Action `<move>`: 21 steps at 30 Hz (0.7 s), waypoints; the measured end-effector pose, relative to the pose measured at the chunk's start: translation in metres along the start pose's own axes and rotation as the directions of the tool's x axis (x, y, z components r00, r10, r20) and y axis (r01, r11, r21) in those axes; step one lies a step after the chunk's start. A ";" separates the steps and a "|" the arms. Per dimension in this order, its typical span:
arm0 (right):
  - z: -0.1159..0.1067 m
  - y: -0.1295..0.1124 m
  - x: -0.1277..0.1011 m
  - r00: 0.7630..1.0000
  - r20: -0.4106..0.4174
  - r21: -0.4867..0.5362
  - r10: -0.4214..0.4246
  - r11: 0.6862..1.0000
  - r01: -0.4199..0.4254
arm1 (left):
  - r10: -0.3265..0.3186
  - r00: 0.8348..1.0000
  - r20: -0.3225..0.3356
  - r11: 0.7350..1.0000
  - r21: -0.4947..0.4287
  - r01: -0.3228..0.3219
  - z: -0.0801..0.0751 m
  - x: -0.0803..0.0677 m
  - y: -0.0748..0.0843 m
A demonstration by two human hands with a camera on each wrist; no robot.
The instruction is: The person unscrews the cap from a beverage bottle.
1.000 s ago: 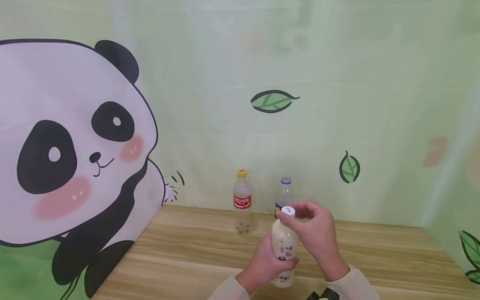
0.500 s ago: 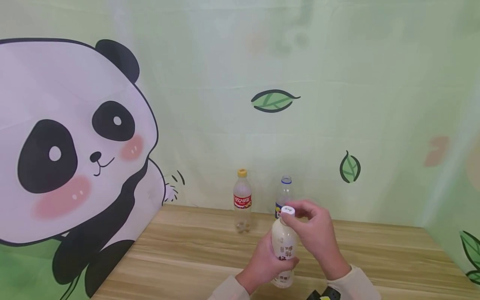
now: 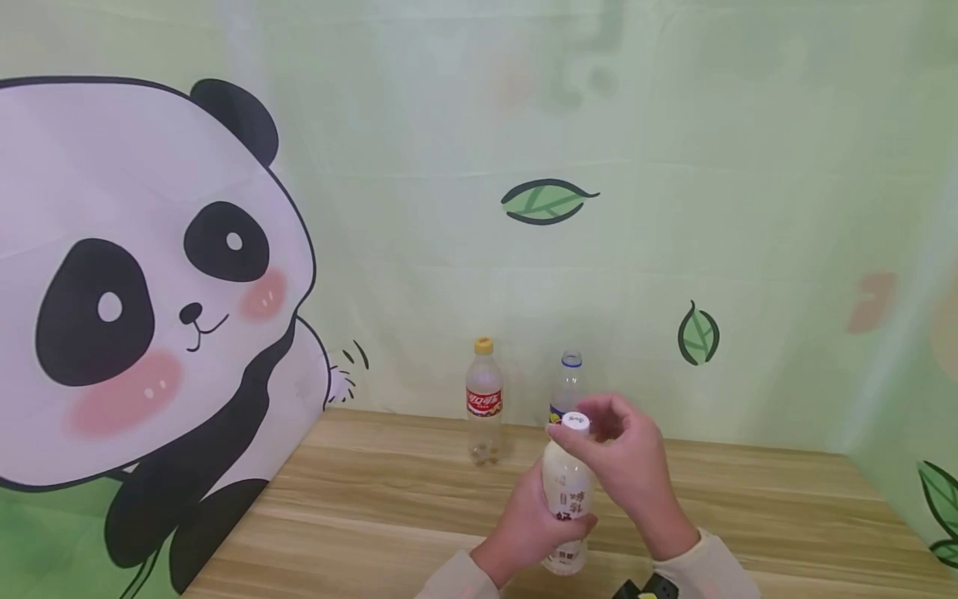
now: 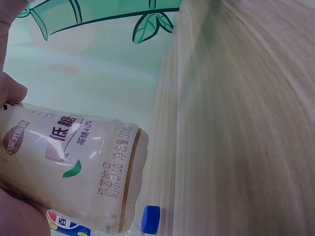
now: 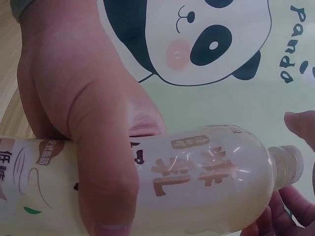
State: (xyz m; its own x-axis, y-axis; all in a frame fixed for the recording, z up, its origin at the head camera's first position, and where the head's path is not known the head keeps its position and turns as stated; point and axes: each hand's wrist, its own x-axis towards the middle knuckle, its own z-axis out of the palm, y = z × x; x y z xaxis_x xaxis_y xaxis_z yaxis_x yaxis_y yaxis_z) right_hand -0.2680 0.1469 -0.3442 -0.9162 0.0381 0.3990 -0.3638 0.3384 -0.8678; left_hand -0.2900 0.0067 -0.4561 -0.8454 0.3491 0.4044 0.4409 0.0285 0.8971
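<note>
So there's a milky drink bottle (image 3: 566, 499) standing upright on the wooden table (image 3: 374, 516), near the front edge, with a white cap (image 3: 575, 421) on top. The left hand (image 3: 524, 528) is wrapped around the lower body of the bottle, fingers and thumb curled snug over the label; the right wrist view shows that thumb lying right across the front of it. The right hand (image 3: 624, 470) comes in from above, its fingertips pinching round the cap. Whether the cap is loose or tight, can't tell from here.

Further back, close to the wall, stand two more bottles: a clear one with a red label and yellow cap (image 3: 483, 399), and just to its right a clear one with a blue neck ring (image 3: 568, 384), partly hidden behind the right hand. A loose blue cap (image 4: 150, 219) shows in the left wrist view, lying on the table beside the held bottle's base. Big cartoon panda (image 3: 142, 308) on the left backdrop.
</note>
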 end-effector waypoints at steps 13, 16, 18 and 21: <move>0.000 0.002 0.001 0.996 -0.086 -0.016 0.006 1.000 -0.008 | 0.008 1.000 0.007 1.000 0.000 -0.008 0.001 0.000 0.000; -0.001 0.001 0.000 0.996 -0.082 -0.015 -0.019 1.000 0.018 | 0.016 1.000 0.004 1.000 0.000 -0.016 0.001 0.000 0.000; -0.002 0.001 0.000 0.996 -0.075 -0.023 -0.039 0.999 0.037 | 0.022 1.000 0.001 1.000 0.002 -0.022 0.001 0.000 -0.001; -0.003 0.000 0.000 0.996 -0.063 -0.024 -0.069 0.997 0.067 | 0.020 1.000 0.001 1.000 0.013 -0.020 0.001 -0.001 -0.002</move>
State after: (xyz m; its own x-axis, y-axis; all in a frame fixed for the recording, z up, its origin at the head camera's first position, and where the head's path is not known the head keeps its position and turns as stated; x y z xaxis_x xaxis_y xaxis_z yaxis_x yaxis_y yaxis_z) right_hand -0.2676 0.1501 -0.3436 -0.8767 0.0741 0.4754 -0.4204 0.3624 -0.8318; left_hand -0.2902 0.0071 -0.4581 -0.8364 0.3502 0.4216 0.4611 0.0338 0.8867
